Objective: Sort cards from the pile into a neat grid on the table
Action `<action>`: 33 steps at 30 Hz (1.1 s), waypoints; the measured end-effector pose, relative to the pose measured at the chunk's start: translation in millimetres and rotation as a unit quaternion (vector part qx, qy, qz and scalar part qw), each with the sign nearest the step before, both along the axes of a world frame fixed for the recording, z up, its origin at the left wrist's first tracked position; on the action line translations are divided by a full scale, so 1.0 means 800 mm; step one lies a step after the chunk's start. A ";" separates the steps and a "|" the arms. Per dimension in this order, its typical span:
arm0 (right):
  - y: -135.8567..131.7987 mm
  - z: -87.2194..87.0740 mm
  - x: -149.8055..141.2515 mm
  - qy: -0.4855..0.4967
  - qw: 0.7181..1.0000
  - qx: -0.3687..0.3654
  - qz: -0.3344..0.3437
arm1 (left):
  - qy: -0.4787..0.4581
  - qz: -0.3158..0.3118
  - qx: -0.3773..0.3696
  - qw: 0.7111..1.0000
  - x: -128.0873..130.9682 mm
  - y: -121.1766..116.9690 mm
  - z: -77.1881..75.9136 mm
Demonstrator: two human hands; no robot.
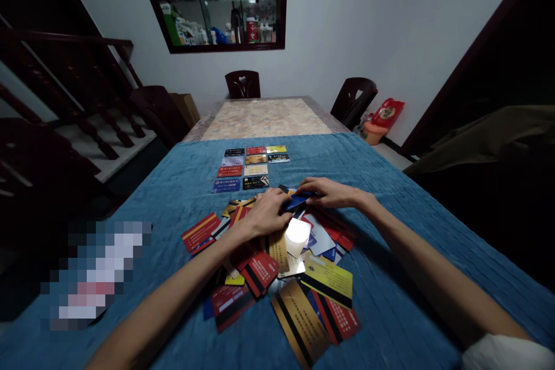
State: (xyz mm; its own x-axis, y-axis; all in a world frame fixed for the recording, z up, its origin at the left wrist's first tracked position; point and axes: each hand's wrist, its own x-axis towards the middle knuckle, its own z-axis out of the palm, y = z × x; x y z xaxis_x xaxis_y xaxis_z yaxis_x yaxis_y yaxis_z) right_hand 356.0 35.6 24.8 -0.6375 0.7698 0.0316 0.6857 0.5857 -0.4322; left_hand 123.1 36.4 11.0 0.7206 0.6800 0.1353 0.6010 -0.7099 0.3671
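Note:
Over the far part of a loose card pile, a dark blue card [297,201] sits between my hands. My left hand [269,211] has its fingers at the card's left edge, palm down above the pile. From the other side, my right hand [328,191] pinches the card near its right end. Beneath them, red, gold, white and yellow cards overlap at many angles. A gold card [299,321] and a yellow card [328,279] lie nearest me, black stripes showing. Strong glare whitens a card [298,236] mid-pile. My left fingertips are partly hidden.
Beyond the pile, several cards lie in neat rows, including a black card [255,182] and a blue card [226,185]. A blue cloth [173,191] covers the near table. A pixelated object [102,272] rests at left. Chairs [354,101] stand around the far end.

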 end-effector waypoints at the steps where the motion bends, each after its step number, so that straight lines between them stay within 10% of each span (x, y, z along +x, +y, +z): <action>1: 0.000 0.000 0.001 0.004 1.000 0.002 0.001 | -0.006 0.001 0.000 1.000 -0.001 0.001 0.000; 33: -0.005 0.002 -0.014 0.135 0.987 0.030 -0.082 | -0.152 0.055 -0.124 0.979 -0.016 0.031 0.004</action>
